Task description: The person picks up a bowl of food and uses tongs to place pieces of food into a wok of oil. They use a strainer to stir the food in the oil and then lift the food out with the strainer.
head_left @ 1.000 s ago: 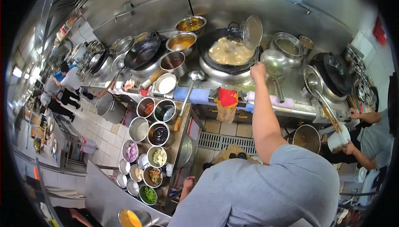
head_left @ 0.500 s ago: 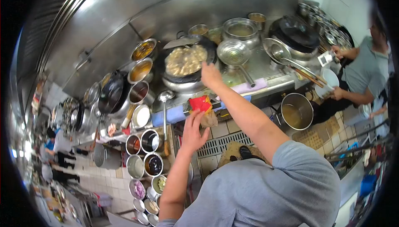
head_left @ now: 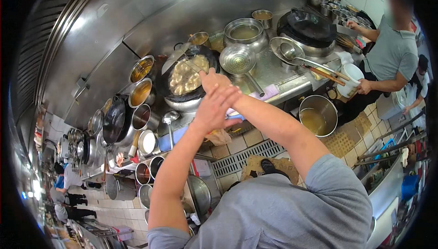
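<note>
In front of me a black wok (head_left: 212,60) sits on the range with pale, lumpy food (head_left: 188,76) in it. My right hand (head_left: 213,79) is closed at the wok's near right edge. A thin metal shaft runs from it to the broad blade of a wok spatula (head_left: 175,58) over the wok's far left side. My left hand (head_left: 216,108) lies across the back of my right hand and wrist, fingers stretched out. A brown paper-like piece (head_left: 219,137) shows below my hands.
Right of the wok lie a perforated strainer (head_left: 237,59) and a pot of liquid (head_left: 244,31). Sauce bowls (head_left: 141,92) and a ladle (head_left: 170,117) stand left. A large pot (head_left: 318,115) is at lower right. A co-worker (head_left: 388,52) holds a white container (head_left: 351,78).
My left hand has moved up from beside the red packet onto my right hand. The spatula blade now slants more steeply. The view has shifted, and the co-worker stands more upright in it.
</note>
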`<control>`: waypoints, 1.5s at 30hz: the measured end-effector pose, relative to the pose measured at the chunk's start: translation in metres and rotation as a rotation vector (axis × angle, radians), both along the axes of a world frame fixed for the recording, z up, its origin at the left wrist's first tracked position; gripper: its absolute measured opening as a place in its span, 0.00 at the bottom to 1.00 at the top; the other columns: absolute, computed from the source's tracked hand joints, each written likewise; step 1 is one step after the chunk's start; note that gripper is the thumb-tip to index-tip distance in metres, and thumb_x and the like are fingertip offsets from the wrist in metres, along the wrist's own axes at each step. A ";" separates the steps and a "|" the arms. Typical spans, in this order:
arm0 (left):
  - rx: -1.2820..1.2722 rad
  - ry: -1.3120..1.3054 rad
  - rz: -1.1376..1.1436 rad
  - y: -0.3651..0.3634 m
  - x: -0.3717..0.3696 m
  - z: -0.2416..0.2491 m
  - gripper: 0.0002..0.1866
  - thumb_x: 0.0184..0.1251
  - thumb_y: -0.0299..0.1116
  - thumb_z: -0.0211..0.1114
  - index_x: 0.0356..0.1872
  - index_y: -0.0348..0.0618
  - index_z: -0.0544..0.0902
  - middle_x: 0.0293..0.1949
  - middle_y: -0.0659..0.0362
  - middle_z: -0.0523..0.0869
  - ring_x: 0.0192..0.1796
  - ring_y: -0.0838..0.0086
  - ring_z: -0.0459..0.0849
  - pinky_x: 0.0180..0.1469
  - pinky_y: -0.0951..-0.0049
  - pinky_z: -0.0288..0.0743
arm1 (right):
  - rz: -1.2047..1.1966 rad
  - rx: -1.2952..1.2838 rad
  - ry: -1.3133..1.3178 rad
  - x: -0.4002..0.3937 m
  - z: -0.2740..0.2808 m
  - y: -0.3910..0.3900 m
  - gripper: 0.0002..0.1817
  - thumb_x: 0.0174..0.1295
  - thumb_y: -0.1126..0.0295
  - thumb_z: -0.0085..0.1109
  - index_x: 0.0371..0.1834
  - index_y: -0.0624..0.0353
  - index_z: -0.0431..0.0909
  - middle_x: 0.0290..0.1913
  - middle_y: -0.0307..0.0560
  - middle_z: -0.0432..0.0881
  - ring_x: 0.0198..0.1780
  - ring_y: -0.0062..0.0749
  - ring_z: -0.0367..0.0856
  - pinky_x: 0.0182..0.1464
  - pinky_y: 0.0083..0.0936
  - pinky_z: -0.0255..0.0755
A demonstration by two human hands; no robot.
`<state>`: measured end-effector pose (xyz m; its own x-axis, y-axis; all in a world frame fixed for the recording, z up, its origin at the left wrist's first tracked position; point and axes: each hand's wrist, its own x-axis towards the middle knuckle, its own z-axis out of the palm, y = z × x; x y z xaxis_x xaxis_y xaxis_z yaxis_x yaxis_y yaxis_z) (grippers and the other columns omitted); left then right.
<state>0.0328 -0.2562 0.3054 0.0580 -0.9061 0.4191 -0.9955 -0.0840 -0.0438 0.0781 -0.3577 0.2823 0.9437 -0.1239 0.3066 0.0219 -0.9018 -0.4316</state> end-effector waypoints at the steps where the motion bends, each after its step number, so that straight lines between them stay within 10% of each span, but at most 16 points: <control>1: -0.013 -0.022 0.011 -0.002 0.011 0.000 0.38 0.39 0.48 0.69 0.55 0.48 0.67 0.53 0.59 0.71 0.59 0.65 0.67 0.64 0.55 0.51 | -0.018 0.010 0.010 0.002 -0.001 -0.001 0.13 0.56 0.70 0.44 0.43 0.62 0.68 0.41 0.66 0.71 0.37 0.54 0.79 0.35 0.40 0.75; 4: -0.010 -0.039 0.038 -0.009 0.044 0.002 0.36 0.37 0.44 0.70 0.53 0.49 0.68 0.53 0.60 0.72 0.58 0.65 0.69 0.64 0.52 0.50 | -0.013 0.056 0.023 0.016 -0.015 -0.006 0.16 0.57 0.66 0.43 0.46 0.62 0.65 0.40 0.62 0.71 0.41 0.56 0.76 0.39 0.42 0.72; 6: 0.102 -0.187 0.310 -0.009 0.056 0.007 0.38 0.38 0.43 0.69 0.56 0.50 0.66 0.57 0.58 0.69 0.62 0.64 0.65 0.64 0.49 0.47 | 0.168 -0.438 -0.232 0.014 -0.029 -0.021 0.16 0.56 0.68 0.45 0.46 0.61 0.65 0.43 0.62 0.71 0.42 0.58 0.75 0.40 0.45 0.71; 8: 0.059 -0.178 0.414 0.004 0.054 0.001 0.38 0.41 0.43 0.67 0.58 0.48 0.64 0.59 0.57 0.66 0.63 0.64 0.61 0.64 0.49 0.47 | -0.057 0.105 0.025 0.019 -0.029 -0.023 0.16 0.54 0.71 0.47 0.47 0.62 0.65 0.41 0.64 0.73 0.42 0.58 0.75 0.42 0.45 0.69; 12: -0.042 -0.027 0.555 0.043 0.000 -0.050 0.34 0.49 0.39 0.61 0.60 0.44 0.62 0.62 0.52 0.62 0.65 0.61 0.59 0.62 0.51 0.52 | -0.034 0.315 -0.053 0.072 -0.054 -0.060 0.14 0.51 0.75 0.46 0.42 0.67 0.66 0.36 0.69 0.76 0.43 0.62 0.74 0.46 0.45 0.67; 15: 0.077 0.281 0.573 0.113 -0.066 -0.170 0.25 0.50 0.39 0.61 0.51 0.41 0.71 0.55 0.51 0.70 0.58 0.60 0.67 0.60 0.57 0.58 | -0.074 0.313 -0.064 0.093 -0.057 -0.071 0.14 0.54 0.73 0.45 0.44 0.63 0.69 0.39 0.65 0.76 0.44 0.57 0.74 0.48 0.42 0.67; 20: 0.333 1.243 1.216 0.285 -0.262 -0.458 0.21 0.53 0.47 0.57 0.38 0.38 0.77 0.34 0.40 0.79 0.41 0.48 0.78 0.42 0.53 0.71 | -0.172 0.263 0.015 0.118 -0.075 -0.063 0.14 0.50 0.75 0.45 0.40 0.71 0.67 0.39 0.70 0.75 0.47 0.58 0.73 0.48 0.42 0.66; 26: 0.048 1.418 1.632 0.307 -0.400 -0.470 0.15 0.58 0.41 0.55 0.35 0.37 0.77 0.32 0.48 0.81 0.34 0.59 0.80 0.33 0.62 0.72 | -0.063 0.474 0.516 0.180 -0.155 -0.019 0.10 0.49 0.81 0.44 0.36 0.72 0.69 0.28 0.62 0.76 0.21 0.40 0.77 0.18 0.33 0.67; 28: -0.071 1.467 1.653 0.305 -0.408 -0.476 0.15 0.59 0.40 0.55 0.35 0.37 0.77 0.31 0.49 0.81 0.32 0.61 0.80 0.31 0.64 0.72 | -0.183 1.653 0.395 0.160 -0.134 0.015 0.05 0.54 0.80 0.38 0.34 0.68 0.63 0.26 0.56 0.71 0.14 0.27 0.62 0.11 0.23 0.56; 33: -0.377 1.500 1.639 0.300 -0.412 -0.487 0.13 0.60 0.39 0.54 0.33 0.38 0.77 0.29 0.53 0.81 0.29 0.65 0.80 0.28 0.67 0.71 | -0.134 2.042 0.486 0.168 -0.125 0.037 0.04 0.57 0.83 0.33 0.34 0.68 0.59 0.26 0.52 0.68 0.14 0.19 0.59 0.11 0.12 0.55; 36: -0.753 1.578 1.489 0.311 -0.392 -0.483 0.12 0.61 0.38 0.54 0.32 0.39 0.77 0.28 0.55 0.81 0.27 0.68 0.80 0.26 0.69 0.71 | -0.065 1.956 0.490 0.155 -0.114 0.038 0.03 0.58 0.82 0.34 0.33 0.69 0.60 0.26 0.52 0.68 0.13 0.19 0.58 0.11 0.13 0.54; 38: -1.329 2.169 1.168 0.326 -0.370 -0.457 0.08 0.63 0.34 0.53 0.31 0.42 0.76 0.22 0.65 0.76 0.23 0.80 0.74 0.20 0.77 0.65 | -0.098 1.828 0.461 0.135 -0.104 0.033 0.02 0.57 0.82 0.36 0.31 0.68 0.61 0.25 0.51 0.68 0.12 0.19 0.58 0.10 0.14 0.52; 40: -1.078 1.651 1.409 0.311 -0.364 -0.417 0.06 0.63 0.35 0.53 0.30 0.46 0.75 0.19 0.67 0.71 0.21 0.81 0.72 0.18 0.79 0.62 | 0.057 1.731 0.454 0.129 -0.110 0.020 0.03 0.56 0.82 0.39 0.32 0.65 0.62 0.23 0.48 0.69 0.12 0.19 0.58 0.09 0.15 0.49; 45: -0.775 1.978 1.659 0.342 -0.345 -0.451 0.09 0.61 0.36 0.55 0.37 0.45 0.76 0.26 0.63 0.78 0.22 0.79 0.74 0.19 0.78 0.63 | 0.056 1.344 0.324 0.101 -0.079 0.031 0.10 0.54 0.79 0.39 0.39 0.59 0.65 0.21 0.45 0.67 0.12 0.20 0.58 0.10 0.18 0.49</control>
